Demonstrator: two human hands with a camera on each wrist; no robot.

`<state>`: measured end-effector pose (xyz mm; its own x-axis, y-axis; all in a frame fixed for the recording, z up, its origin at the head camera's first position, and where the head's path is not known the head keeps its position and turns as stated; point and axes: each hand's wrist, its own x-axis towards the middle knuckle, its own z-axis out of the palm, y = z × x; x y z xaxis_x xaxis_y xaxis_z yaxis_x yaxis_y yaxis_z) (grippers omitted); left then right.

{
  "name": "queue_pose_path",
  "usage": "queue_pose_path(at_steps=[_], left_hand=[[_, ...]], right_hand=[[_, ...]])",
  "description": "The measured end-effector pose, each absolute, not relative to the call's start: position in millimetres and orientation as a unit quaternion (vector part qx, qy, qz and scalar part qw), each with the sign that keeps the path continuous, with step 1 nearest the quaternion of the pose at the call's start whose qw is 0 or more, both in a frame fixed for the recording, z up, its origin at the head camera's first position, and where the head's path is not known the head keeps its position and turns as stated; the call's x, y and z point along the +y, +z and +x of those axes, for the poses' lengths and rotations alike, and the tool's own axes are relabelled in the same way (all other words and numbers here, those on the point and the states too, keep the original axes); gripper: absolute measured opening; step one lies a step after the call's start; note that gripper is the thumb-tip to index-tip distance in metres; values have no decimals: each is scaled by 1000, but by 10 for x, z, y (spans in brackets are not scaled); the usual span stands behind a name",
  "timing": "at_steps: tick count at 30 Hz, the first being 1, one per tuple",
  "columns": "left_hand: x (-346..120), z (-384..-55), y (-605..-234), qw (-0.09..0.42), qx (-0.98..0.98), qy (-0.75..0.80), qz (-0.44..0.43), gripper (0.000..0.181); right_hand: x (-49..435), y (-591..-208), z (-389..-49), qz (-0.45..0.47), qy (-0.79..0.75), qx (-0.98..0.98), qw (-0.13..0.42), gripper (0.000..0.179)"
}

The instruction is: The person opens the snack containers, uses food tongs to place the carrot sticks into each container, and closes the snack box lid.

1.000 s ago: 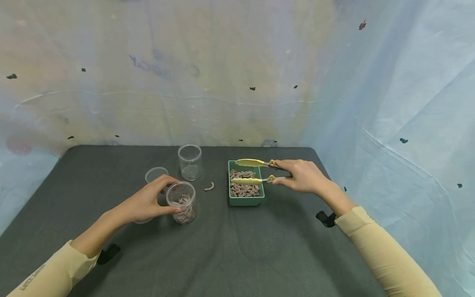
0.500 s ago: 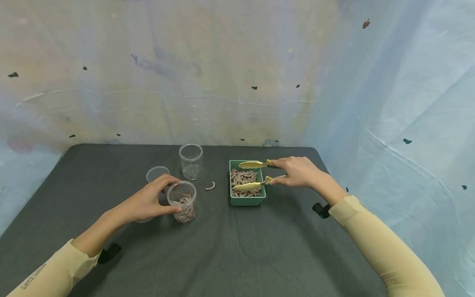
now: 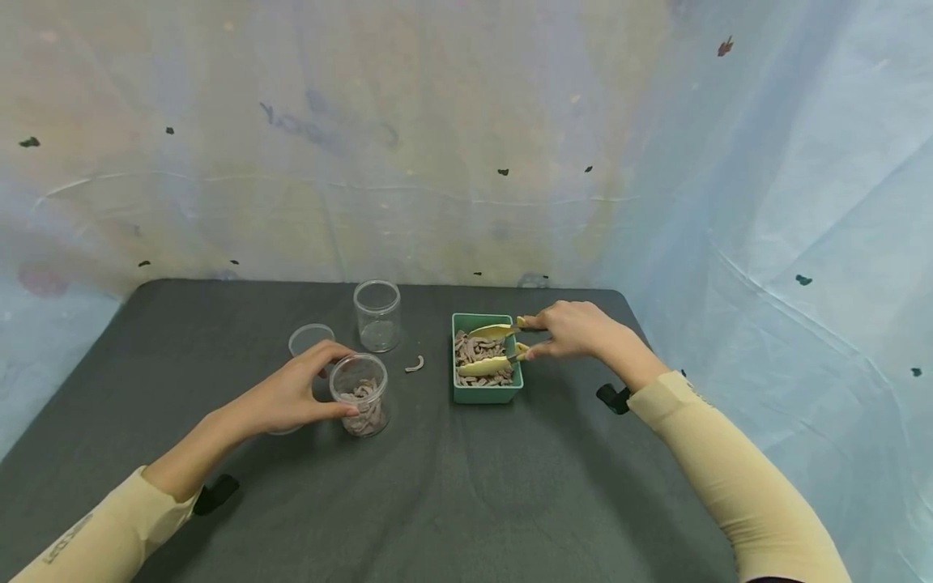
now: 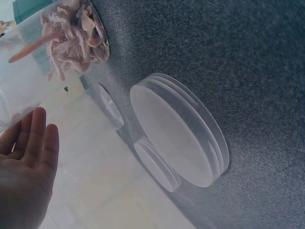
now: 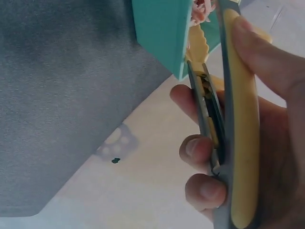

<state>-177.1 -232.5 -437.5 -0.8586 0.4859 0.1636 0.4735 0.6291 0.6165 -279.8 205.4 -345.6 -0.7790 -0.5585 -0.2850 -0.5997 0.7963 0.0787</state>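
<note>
My left hand (image 3: 295,393) holds a clear plastic jar (image 3: 362,398) between thumb and fingers. Small curved pinkish-grey pieces (image 4: 76,43) fill its lower part. My right hand (image 3: 572,330) grips a pair of tongs (image 5: 244,124) with yellow handle grips. The tongs' yellow tips (image 3: 484,368) are spread apart and reach down into a green rectangular box (image 3: 487,395) with many of the same pieces. In the right wrist view, the thumb lies along one handle and the fingers curl round the other.
A second clear jar (image 3: 377,320) without a lid stands behind the held one. One loose curved piece (image 3: 415,366) lies on the dark cloth between jar and box. Two clear round lids, a nearer lid (image 4: 174,129) and a farther lid (image 4: 157,164), lie beside my left hand.
My right hand has moved left and the tongs' tips have gone lower into the green box, among the pieces. The left hand and its jar stay in place.
</note>
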Motion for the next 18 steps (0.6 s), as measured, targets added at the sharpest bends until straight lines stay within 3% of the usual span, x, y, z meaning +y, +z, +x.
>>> queue_pose_path(at_steps=[18], left_hand=[[-2329,-1769,-4389,15,904,338,261,75]], right_hand=[[2033,-3416,-2731,-360,97,924,83,55]])
